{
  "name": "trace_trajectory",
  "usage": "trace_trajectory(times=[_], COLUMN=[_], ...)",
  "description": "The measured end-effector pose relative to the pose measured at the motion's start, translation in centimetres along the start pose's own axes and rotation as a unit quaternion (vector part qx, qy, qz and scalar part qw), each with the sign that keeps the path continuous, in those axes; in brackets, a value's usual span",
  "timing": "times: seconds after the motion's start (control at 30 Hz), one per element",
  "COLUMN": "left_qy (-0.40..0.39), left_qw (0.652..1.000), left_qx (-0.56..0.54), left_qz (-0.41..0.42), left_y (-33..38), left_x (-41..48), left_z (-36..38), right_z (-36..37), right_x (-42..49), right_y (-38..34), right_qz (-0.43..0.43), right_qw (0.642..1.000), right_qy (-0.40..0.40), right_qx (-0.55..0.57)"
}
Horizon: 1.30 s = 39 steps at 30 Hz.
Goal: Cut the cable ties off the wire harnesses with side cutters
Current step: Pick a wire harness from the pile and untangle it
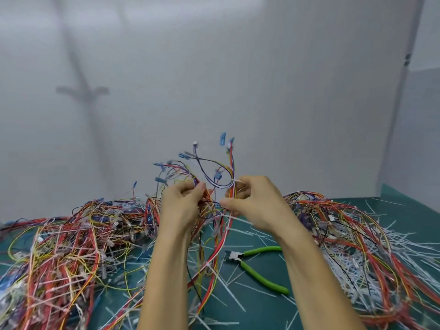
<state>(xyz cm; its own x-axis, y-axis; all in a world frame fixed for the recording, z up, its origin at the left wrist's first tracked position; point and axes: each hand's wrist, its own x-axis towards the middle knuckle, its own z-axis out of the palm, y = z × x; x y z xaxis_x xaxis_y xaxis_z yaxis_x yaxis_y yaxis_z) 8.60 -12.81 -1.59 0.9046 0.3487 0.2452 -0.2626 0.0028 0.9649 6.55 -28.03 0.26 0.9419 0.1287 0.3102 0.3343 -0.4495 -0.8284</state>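
The left hand (182, 208) has its fingers curled round a raised wire harness (232, 163), and the right hand (254, 206), just beside it at 3 o'clock, pinches the same bundle between thumb and fingertips. Neither hand holds a tool. Connector ends fan up towards 12 o'clock; the rest of the harness hangs down towards 6 o'clock. What looks like a white cable tie (226, 215) rings the wires just under the right thumb, so this harness probably still needs a cut.

The side cutters (238, 257) lie on the green mat (266, 310) at 6 o'clock from the right hand, handles spread. Clipped tie pieces (232, 294) litter the mat, a sign that many ties are already off. One heap of harnesses (66, 246) lies at 8 o'clock and a second heap (357, 239) at 4 o'clock. Blur hides which heap is finished, so the task seems well under way but not done.
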Motion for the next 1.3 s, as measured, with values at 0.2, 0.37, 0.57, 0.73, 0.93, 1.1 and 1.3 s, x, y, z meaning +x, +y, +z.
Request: trace_trajectory(times=[0.2,0.37,0.57,0.73,0.93,1.1,1.3], left_qy=[0.087,0.152,0.119,-0.009,0.113,-0.079,-0.241], left_qw=[0.991,0.984,0.93,0.795,0.609,0.677,0.822], left_qx=[0.106,0.09,0.346,0.603,0.778,0.684,0.509], left_qz=[0.014,0.032,0.03,0.066,0.103,0.258,0.085], left_y=[0.0,2.0,2.5,0.4,-3.3,-3.6,-9.7], left_x=[1.5,4.2,8.0,8.5,5.4,3.8,-0.9], left_z=[-2.0,-3.4,-8.9,-10.1,-13.2,-8.1,-0.8], right_z=[-1.4,-3.3,-7.2,-6.4,-6.9,-4.9,-4.9], right_x=[-0.2,-0.3,-1.2,-1.1,-1.0,-0.6,-0.8], right_y=[-0.4,-0.4,0.7,0.3,0.3,-0.7,-0.7], right_qz=[-0.033,-0.067,-0.079,-0.073,-0.099,-0.104,-0.122], right_qw=[0.997,0.986,0.964,0.951,0.935,0.943,0.935], right_qy=[0.069,0.141,0.222,0.266,0.326,0.303,0.325], right_qx=[0.009,0.065,0.122,0.14,0.098,0.086,0.066])
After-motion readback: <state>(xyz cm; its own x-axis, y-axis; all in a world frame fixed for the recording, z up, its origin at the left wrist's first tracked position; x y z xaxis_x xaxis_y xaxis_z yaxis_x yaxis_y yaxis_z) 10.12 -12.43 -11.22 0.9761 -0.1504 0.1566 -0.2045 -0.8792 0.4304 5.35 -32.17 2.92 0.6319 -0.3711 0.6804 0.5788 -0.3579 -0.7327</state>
